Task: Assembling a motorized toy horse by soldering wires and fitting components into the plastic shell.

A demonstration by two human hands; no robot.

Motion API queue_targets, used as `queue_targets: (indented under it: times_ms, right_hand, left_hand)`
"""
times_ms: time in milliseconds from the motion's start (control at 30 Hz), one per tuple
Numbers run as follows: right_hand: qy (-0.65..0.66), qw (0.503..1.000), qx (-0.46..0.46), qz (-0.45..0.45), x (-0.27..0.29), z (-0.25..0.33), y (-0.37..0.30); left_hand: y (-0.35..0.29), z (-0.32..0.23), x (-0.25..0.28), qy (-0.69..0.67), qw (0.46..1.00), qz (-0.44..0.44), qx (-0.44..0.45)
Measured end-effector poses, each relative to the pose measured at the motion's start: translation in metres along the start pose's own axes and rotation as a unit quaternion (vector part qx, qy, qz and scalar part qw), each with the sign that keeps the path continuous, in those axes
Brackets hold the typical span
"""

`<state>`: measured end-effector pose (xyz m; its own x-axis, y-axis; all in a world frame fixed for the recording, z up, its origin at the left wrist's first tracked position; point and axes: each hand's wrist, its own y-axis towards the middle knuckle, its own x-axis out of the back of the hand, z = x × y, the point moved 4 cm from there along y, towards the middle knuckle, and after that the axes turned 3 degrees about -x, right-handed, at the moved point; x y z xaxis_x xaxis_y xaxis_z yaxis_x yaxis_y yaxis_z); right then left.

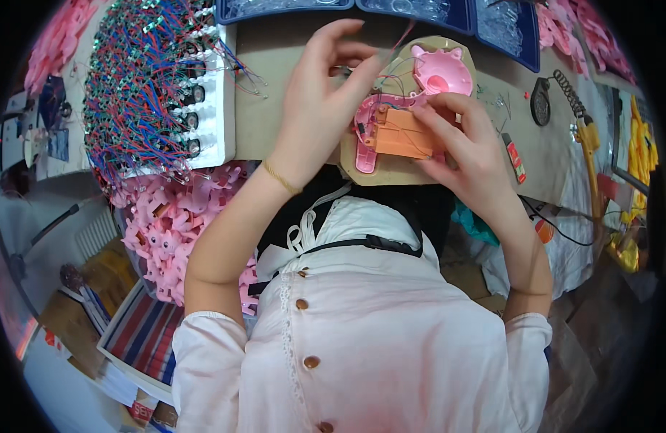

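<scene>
A pink plastic toy shell (365, 160) lies open on a tan board (459, 61) at the near table edge. Its cat-eared round head (444, 68) points away from me. Over the shell's body sits an orange plastic box (403, 133), with thin wires around it. My right hand (466, 137) grips this box from the right, index finger on top and thumb by the near edge. Above the shell's left side is my left hand (333, 76), fingers curled and thumb bent in. Thin wires (396, 78) run by its blurred fingertips, seemingly pinched there.
A heap of wired circuit parts (142, 86) rests on a white foam tray (221, 123) at left. Below it are several pink toy pieces (178, 224). Blue bins (419, 18) of clear parts line the back. At right are a red-labelled tube (514, 159) and a coiled-cord tool (589, 144).
</scene>
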<state>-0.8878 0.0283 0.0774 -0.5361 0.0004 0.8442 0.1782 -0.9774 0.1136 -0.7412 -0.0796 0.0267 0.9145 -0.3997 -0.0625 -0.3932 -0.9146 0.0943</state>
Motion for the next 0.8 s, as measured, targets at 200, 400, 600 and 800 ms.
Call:
queue_targets:
  times_ms: [200,400,600,800]
  right_hand:
    - [-0.025,0.999,0.018,0.021,0.004,0.001,0.009]
    - [-0.027,0.997,0.0,0.068,0.007,0.006,0.014]
    - [-0.03,0.998,-0.013,0.047,0.003,0.005,0.007]
    - [-0.03,0.995,-0.031,0.09,0.012,0.006,0.023]
  left_hand:
    - [-0.066,-0.018,0.016,0.359,0.878,0.137,-0.286]
    - [-0.077,-0.015,0.014,0.377,0.867,0.145,-0.29]
    - [-0.06,-0.022,0.018,0.345,0.885,0.191,-0.248]
    - [-0.072,-0.016,0.017,0.401,0.844,0.2,-0.294]
